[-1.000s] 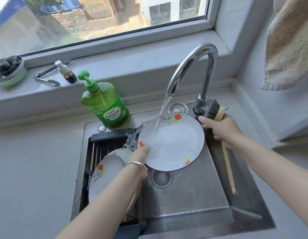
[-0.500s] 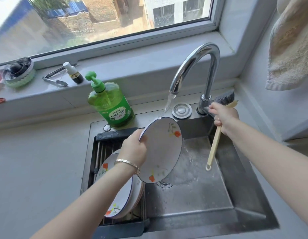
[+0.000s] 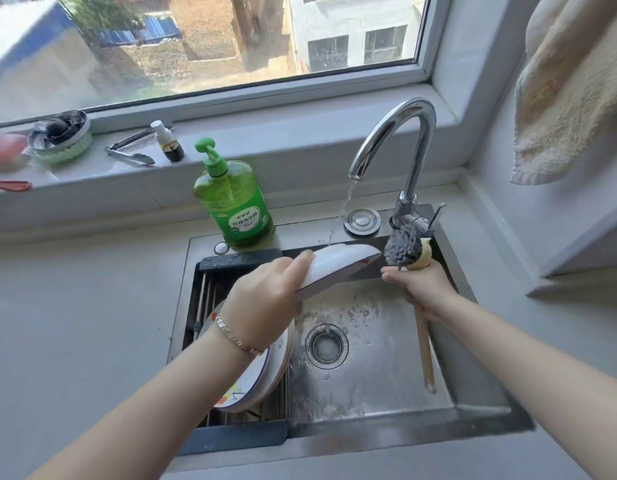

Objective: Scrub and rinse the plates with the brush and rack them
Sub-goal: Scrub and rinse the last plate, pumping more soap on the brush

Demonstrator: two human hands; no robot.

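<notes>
My left hand point(image 3: 265, 296) grips a white flowered plate point(image 3: 338, 266) by its left edge, tilted nearly edge-on over the steel sink point(image 3: 369, 358). A thin trickle falls from the chrome faucet point(image 3: 400, 133) onto the plate's top edge. My right hand point(image 3: 418, 282) holds the brush point(image 3: 404, 249) upright beside the plate, grey bristles up, wooden handle hanging down into the sink. Two or three washed plates point(image 3: 262, 372) lean in the dark drying rack point(image 3: 210, 296) on the sink's left side, partly hidden by my left wrist.
A green dish-soap pump bottle point(image 3: 234, 202) stands behind the rack. On the sill lie tongs point(image 3: 130, 155), a small dark bottle point(image 3: 168, 143) and a round tin point(image 3: 61, 136). A beige towel point(image 3: 570, 98) hangs at the upper right. The drain point(image 3: 326, 346) sits mid-sink.
The water has dropped from a full stream to a trickle. My left hand turned the plate from face-up to nearly edge-on. My right hand moved from the faucet base toward the plate.
</notes>
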